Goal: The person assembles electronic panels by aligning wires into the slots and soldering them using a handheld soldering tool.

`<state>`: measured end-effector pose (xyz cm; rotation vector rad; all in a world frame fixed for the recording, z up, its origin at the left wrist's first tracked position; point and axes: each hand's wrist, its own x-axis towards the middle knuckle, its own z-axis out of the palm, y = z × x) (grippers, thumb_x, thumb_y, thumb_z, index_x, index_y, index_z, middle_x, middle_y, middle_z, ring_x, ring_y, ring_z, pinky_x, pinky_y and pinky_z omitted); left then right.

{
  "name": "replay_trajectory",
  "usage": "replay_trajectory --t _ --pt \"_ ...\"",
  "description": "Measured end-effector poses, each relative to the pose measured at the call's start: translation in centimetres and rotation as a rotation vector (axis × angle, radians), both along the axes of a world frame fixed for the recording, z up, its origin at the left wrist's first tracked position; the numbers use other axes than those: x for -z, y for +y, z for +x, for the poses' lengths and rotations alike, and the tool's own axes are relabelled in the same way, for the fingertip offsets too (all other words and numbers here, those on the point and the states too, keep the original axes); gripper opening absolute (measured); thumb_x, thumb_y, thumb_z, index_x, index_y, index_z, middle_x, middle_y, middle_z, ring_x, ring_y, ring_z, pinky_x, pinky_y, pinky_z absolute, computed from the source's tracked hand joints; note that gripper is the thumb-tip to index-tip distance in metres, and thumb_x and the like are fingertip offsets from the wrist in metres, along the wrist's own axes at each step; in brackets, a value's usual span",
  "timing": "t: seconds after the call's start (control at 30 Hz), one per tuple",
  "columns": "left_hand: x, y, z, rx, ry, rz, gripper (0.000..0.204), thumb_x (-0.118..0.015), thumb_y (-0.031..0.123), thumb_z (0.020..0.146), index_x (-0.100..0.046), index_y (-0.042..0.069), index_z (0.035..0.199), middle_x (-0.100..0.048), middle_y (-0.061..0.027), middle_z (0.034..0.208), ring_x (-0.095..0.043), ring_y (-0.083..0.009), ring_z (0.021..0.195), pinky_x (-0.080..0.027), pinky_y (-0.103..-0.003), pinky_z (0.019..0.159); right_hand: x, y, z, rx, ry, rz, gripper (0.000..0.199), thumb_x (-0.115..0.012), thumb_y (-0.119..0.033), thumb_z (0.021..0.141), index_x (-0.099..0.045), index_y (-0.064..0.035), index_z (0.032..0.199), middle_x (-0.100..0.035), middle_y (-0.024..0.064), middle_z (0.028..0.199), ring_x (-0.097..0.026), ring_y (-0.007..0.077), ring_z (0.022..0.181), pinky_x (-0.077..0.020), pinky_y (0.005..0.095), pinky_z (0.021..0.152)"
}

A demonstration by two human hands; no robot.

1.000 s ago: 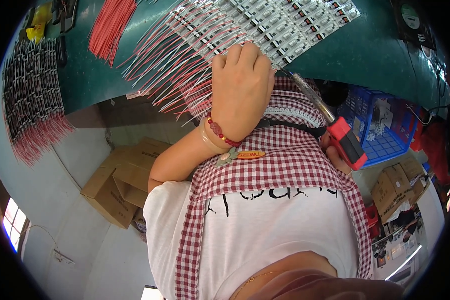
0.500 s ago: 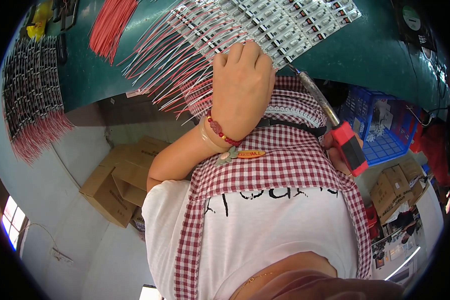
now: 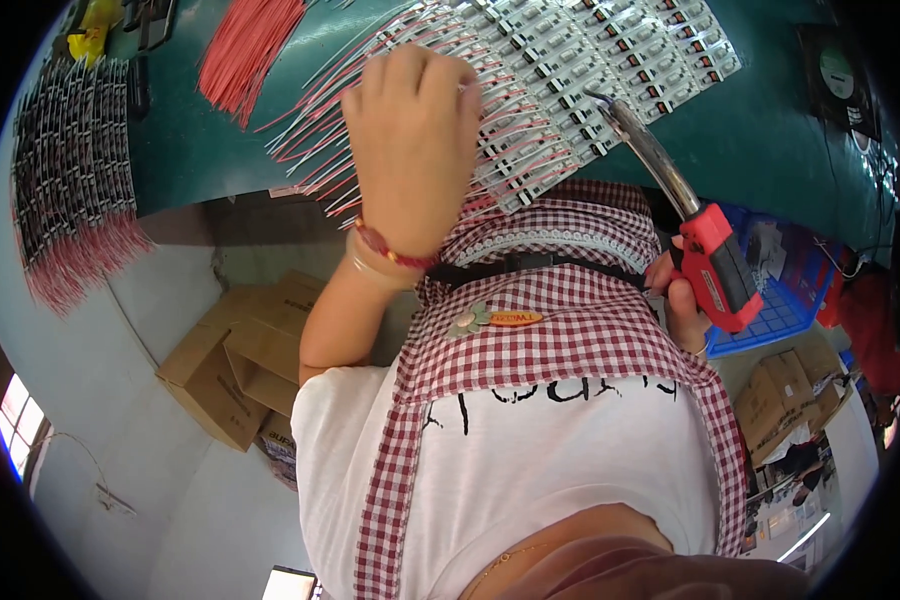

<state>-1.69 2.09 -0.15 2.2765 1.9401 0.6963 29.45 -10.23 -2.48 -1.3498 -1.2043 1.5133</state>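
My left hand (image 3: 410, 150) is over the red and white wires (image 3: 315, 160), its fingers curled; whatever the fingertips hold is hidden. Those wires are attached to a panel of small white circuit boards (image 3: 610, 60) with black parts, lying at the table's near edge. My right hand (image 3: 686, 312) grips a soldering iron (image 3: 705, 240) by its red and black handle. The iron's tip points up and left over the panel; I cannot tell whether it touches.
A bundle of loose red wires (image 3: 245, 50) lies at the far left of the green table (image 3: 210, 150). Wired boards (image 3: 75, 160) hang over its left edge. Below right is a blue plastic basket (image 3: 770, 325). Cardboard boxes (image 3: 230, 350) stand on the floor at both sides.
My left hand has moved left and farther up, off the panel's near edge, where attached wires now show. The soldering iron has shifted up, its tip farther over the panel.
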Motion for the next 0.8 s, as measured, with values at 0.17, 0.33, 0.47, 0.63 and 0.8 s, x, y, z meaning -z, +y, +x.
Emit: replay_trajectory --t 0.17,0.33,0.47,0.63,0.8 --pt "1.1 1.2 0.1 0.033 -0.009 -0.017 0.010 -0.072 0.011 0.079 -0.065 0.010 0.085 -0.059 -0.0045 0.091 -0.056 -0.0274 0.090 -0.041 -0.041 0.076 -0.4 1.7 -1.9 -0.082 -0.068 0.027 0.060 -0.066 -0.032 0.094 -0.047 0.0038 0.138 -0.056 0.0058 0.075 -0.052 0.0152 0.067 -0.0474 0.0338 0.067" --pt "1.2 0.5 1.6 0.056 -0.060 -0.047 0.012 -0.074 0.011 0.077 -0.064 0.011 0.085 -0.058 -0.0032 0.093 -0.054 -0.0269 0.091 -0.040 -0.040 0.076 -0.1 1.3 -0.6 -0.124 -0.066 0.049 0.060 -0.066 -0.031 0.095 -0.046 0.0037 0.139 -0.057 0.0056 0.079 -0.052 0.0151 0.070 -0.0468 0.0344 0.069" --pt "0.7 0.6 2.2 0.081 -0.099 -0.094 0.013 -0.074 0.010 0.076 -0.064 0.011 0.084 -0.057 -0.0036 0.096 -0.054 -0.0267 0.092 -0.040 -0.041 0.077 -0.7 1.2 0.0 -0.153 -0.281 0.121 0.023 -0.072 -0.024 0.085 -0.067 -0.0015 0.088 -0.066 0.0078 0.075 -0.064 0.0223 0.068 -0.0493 0.0321 0.063" --pt "0.9 0.7 2.1 0.080 -0.099 -0.093 0.013 -0.075 0.010 0.075 -0.064 0.011 0.083 -0.058 -0.0036 0.098 -0.054 -0.0266 0.094 -0.040 -0.041 0.078 -1.4 1.5 -0.5 -0.153 -0.202 0.051 0.023 -0.072 -0.024 0.083 -0.068 -0.0019 0.086 -0.066 0.0085 0.075 -0.065 0.0242 0.068 -0.0488 0.0331 0.062" --pt "0.6 0.4 2.6 0.081 -0.122 -0.096 0.013 -0.074 0.009 0.074 -0.065 0.010 0.082 -0.058 -0.0036 0.099 -0.054 -0.0266 0.095 -0.039 -0.040 0.078 -2.0 1.4 -0.3 -0.143 -0.201 0.068 0.023 -0.072 -0.024 0.083 -0.067 -0.0017 0.085 -0.065 0.0082 0.071 -0.064 0.0247 0.066 -0.0486 0.0340 0.061"
